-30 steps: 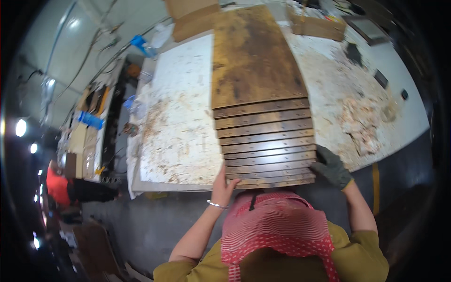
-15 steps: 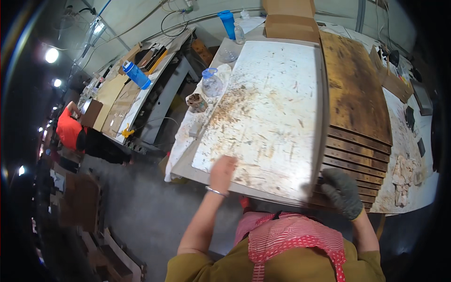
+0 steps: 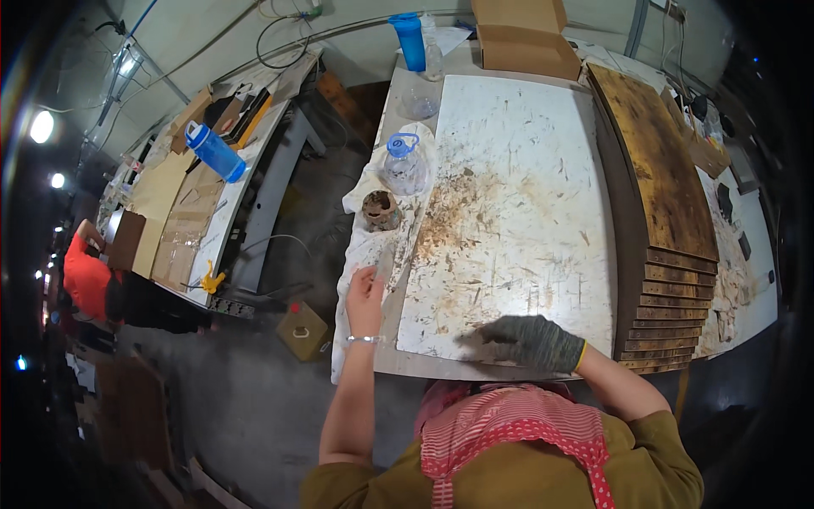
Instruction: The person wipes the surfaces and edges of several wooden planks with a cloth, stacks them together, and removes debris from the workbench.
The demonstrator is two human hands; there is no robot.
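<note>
My bare left hand [image 3: 365, 295], with a bracelet at the wrist, is over the cloth-covered left edge of the table. Its fingers are apart, close to a small grey block [image 3: 385, 261]; whether they touch it I cannot tell. In a dark grey knit glove, my right hand [image 3: 536, 343] hovers low at the near edge of a stained white board [image 3: 526, 254], fingers stretched leftward and holding nothing. Brown crumbs [image 3: 458, 204] are scattered across the board's left half. Beyond my left hand, a brown-crusted jar [image 3: 381, 211] and a clear jug with a blue lid [image 3: 405, 170] stand on the white cloth [image 3: 354, 263].
Right of the board rises a stack of dark-stained wooden panels [image 3: 657, 161]. At the back are an open cardboard box [image 3: 527, 53] and a blue cup [image 3: 409, 42]. A second table [image 3: 182, 229] stands left, with a person in red [image 3: 87, 276] beside it. A yellowish canister [image 3: 302, 331] sits on the floor.
My left hand has moved from the board's near-left corner to the cloth by the grey block. My gloved right hand has swung left from the panel stack to over the board. The view has shifted.
</note>
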